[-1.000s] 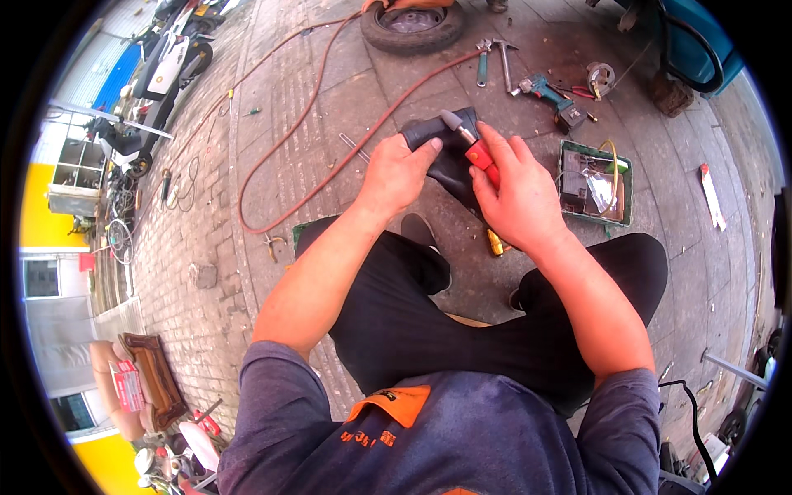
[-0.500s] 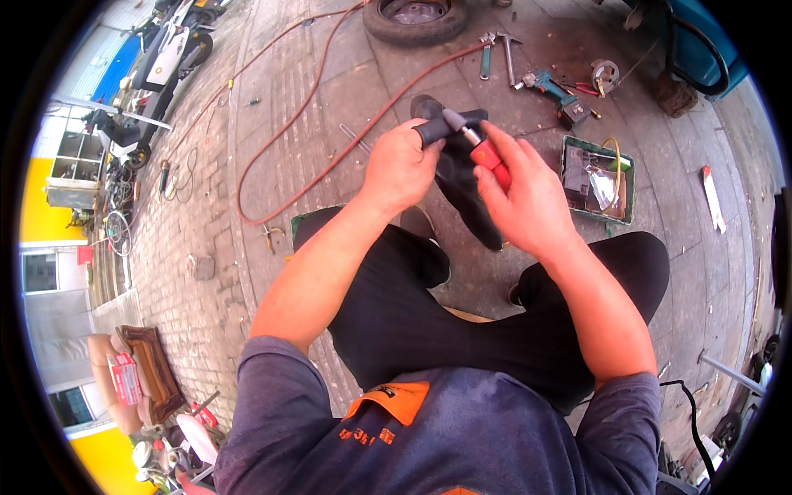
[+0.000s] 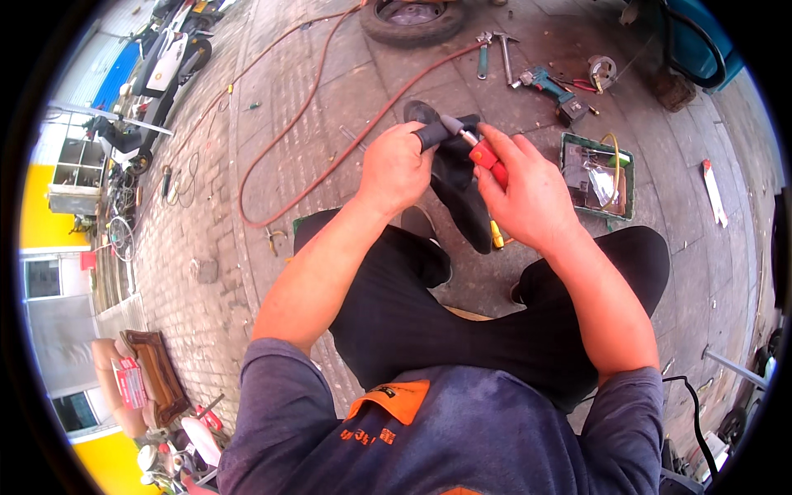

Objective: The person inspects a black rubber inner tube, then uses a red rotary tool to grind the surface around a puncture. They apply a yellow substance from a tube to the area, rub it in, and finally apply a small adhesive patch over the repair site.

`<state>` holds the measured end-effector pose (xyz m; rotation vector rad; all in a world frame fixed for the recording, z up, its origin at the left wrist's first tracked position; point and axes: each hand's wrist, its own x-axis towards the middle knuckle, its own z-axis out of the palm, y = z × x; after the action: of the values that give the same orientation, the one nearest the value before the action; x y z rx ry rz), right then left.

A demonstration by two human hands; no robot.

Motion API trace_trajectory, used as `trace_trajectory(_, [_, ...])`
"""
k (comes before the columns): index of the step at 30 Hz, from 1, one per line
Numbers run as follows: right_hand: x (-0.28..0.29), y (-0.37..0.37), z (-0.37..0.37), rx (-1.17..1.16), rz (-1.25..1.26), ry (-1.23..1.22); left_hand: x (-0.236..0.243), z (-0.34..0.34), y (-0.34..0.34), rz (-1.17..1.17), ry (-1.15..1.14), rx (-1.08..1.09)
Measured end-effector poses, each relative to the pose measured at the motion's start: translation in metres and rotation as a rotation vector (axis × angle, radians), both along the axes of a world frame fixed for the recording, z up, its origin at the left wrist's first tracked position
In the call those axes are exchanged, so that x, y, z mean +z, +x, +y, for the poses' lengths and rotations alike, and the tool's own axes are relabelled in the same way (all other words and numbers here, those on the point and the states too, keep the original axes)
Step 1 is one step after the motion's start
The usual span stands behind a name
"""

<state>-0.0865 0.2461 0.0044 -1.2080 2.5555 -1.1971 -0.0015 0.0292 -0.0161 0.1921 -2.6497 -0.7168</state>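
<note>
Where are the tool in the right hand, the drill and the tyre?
Red tool (image 3: 483,153): head view, on its red body.
Drill (image 3: 547,86): head view, on its teal casing.
Tyre (image 3: 413,37): head view, on the rubber at its near side.

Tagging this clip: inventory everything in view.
Cone-tipped tool: 1, red-grey, centre
Rubber piece: 1, black, centre
Tyre: 1, dark, top
Hose: 1, red, upper left
Hammer: 1, grey, upper centre
Wrench: 1, green, left of hammer
Drill: 1, teal, right of hammer
Pliers: 1, red, right of drill
Crate: 1, green, right
Strip: 1, white-red, far right
Small tools: 2, yellow, left and centre
Scooters: 2 or more, black-white, upper left
Furniture: 1, brown, lower left
Vehicle: 1, teal, upper right
Other clutter: uncountable, mixed, throughout
Left hand: 1, bare, on rubber piece
Right hand: 1, bare, on cone-tipped tool
Trousers: 1, black, lower centre
Shirt: 1, dark, bottom
</note>
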Motion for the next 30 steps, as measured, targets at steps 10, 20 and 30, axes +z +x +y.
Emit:
trace_trajectory(10, [0.016, 0.005, 0.010, 0.034, 0.024, 0.021, 0.002, 0.000, 0.000, -0.007, -0.328, -0.071])
trace_trajectory(20, [0.008, -0.005, 0.014, 0.053, 0.029, 0.068, 0.002, 0.002, 0.001, -0.034, -0.431, -0.083])
trace_trajectory(30, [-0.022, -0.018, 0.004, -0.008, -0.389, -0.204, 0.005, 0.006, -0.004, -0.081, 0.107, -0.003])
